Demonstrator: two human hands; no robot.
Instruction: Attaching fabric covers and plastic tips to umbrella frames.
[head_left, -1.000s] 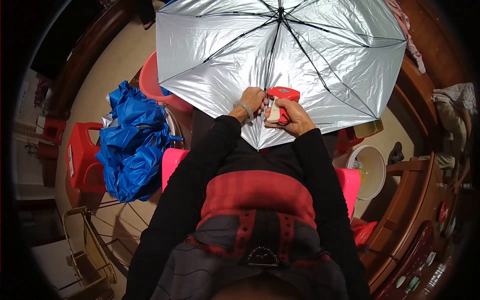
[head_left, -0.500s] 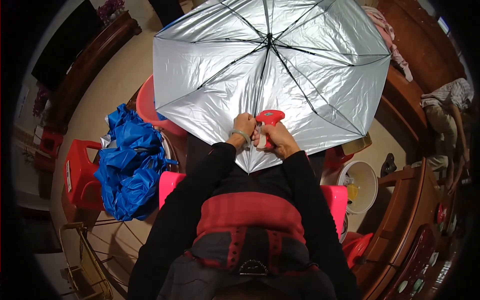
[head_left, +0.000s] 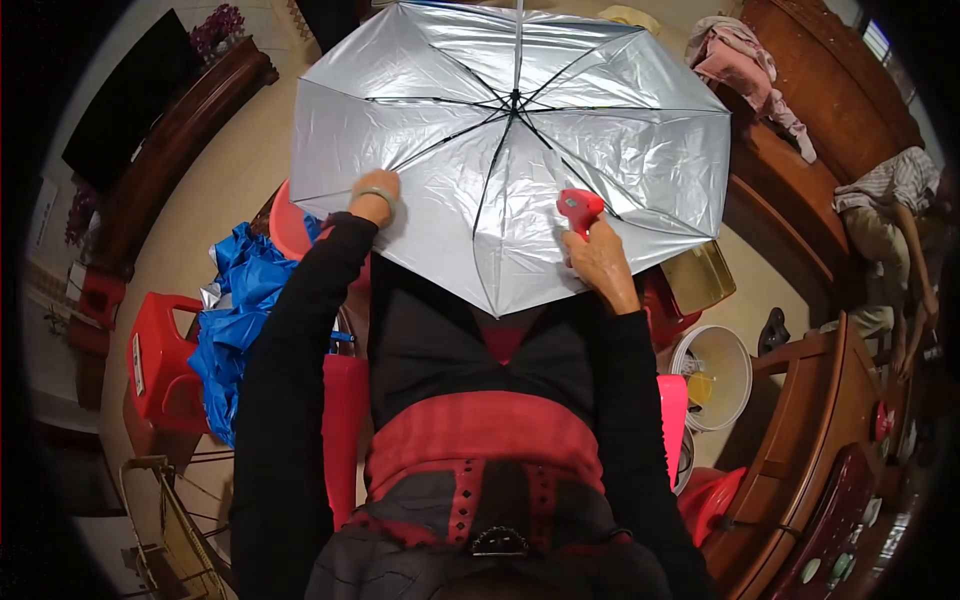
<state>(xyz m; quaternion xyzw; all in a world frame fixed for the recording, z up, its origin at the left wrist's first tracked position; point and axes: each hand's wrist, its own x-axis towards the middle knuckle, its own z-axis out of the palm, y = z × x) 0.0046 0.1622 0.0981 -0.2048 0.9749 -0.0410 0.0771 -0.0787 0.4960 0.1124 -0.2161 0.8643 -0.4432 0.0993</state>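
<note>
An opened umbrella [head_left: 560,150] with a silver inner side and thin dark ribs spreads out before me. Its shaft points away toward the top of the view. My left hand [head_left: 378,196], a bracelet at its wrist, is closed on the umbrella near its left edge by a rib. The fingertips are partly hidden. In my right hand [head_left: 603,262] is a red hand tool with a rounded, wider head [head_left: 580,203], held over the right near part of the umbrella. Its exact kind does not show.
Crumpled blue umbrellas [head_left: 235,320] lie in a heap at left beside a red stool [head_left: 160,350]. A pink basin [head_left: 290,225] is partly under the umbrella. At right stand a white bucket [head_left: 735,400] and a wooden bench [head_left: 800,390]. Another person [head_left: 890,215] sits farther right.
My hands, close together at the umbrella's near edge before, are now apart, the left farther left and forward, the right holding the red tool to the right. The umbrella has shifted and turned.
</note>
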